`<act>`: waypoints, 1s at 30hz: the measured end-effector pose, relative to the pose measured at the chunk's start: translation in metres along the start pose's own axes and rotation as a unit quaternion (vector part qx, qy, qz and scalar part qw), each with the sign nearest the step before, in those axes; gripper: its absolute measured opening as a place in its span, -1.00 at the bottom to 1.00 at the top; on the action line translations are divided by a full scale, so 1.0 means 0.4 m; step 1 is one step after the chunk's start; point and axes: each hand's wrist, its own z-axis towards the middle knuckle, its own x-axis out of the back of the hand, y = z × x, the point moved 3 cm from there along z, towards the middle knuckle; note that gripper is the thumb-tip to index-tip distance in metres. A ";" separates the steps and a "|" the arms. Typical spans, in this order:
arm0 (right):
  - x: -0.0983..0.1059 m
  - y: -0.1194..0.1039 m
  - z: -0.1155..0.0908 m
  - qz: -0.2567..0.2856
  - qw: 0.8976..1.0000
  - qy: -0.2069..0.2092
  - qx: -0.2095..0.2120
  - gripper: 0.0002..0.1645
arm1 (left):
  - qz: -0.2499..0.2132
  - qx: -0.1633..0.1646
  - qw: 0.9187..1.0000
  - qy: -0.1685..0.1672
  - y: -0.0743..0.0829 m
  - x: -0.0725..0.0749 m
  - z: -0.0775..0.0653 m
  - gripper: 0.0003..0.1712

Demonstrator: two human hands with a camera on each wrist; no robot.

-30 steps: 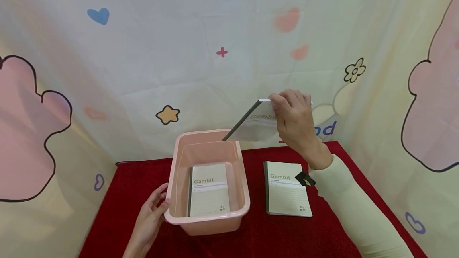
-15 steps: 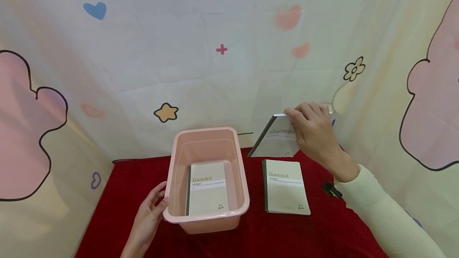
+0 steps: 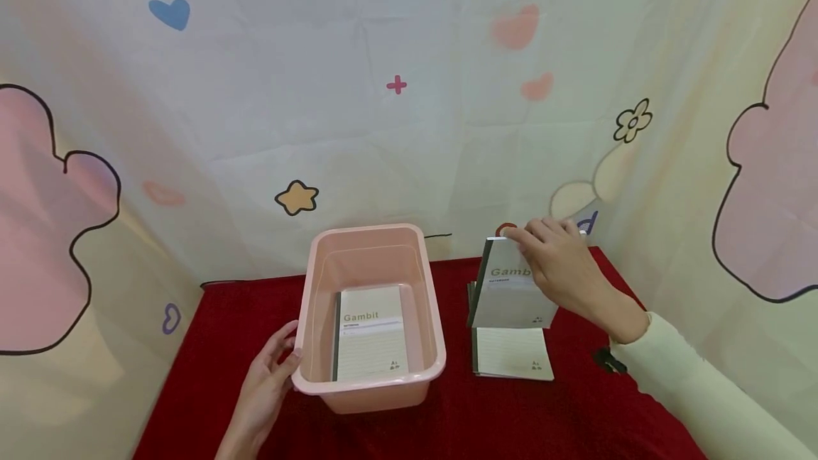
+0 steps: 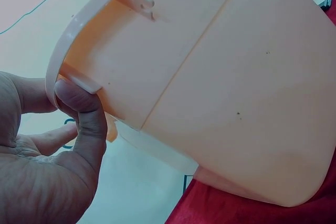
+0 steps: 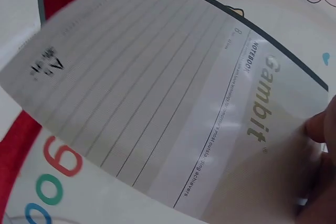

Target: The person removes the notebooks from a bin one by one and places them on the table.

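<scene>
My right hand [image 3: 562, 258] pinches a Gambit notebook [image 3: 508, 293] by its top edge. The notebook hangs tilted over a stack of like notebooks [image 3: 513, 355] on the red cloth, its lower edge overlapping them in the head view. In the right wrist view the held notebook [image 5: 173, 93] bows slightly, with the fingers [image 5: 317, 129] at its top. My left hand [image 3: 263, 375] grips the left rim of a pink plastic basin [image 3: 373, 397], thumb and fingers on either side of the rim [image 4: 55, 72]. Another Gambit notebook [image 3: 371, 336] lies flat inside the basin.
A red cloth [image 3: 217, 346] covers the table, and its back edge meets a pale curtain [image 3: 358, 119] printed with cartoon shapes. More of that curtain hangs at both sides. The basin stands left of the notebook stack, with a strip of cloth between.
My right hand has carried the notebook from beside the basin's back right corner rightward and down, over the stack. The left hand stays on the rim; the basin has not moved.
</scene>
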 end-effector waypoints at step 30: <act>-0.353 0.142 -0.123 -0.001 0.980 -0.168 -0.102 -0.61 | -0.001 -0.005 1.000 -0.001 -0.003 0.001 0.002 -0.39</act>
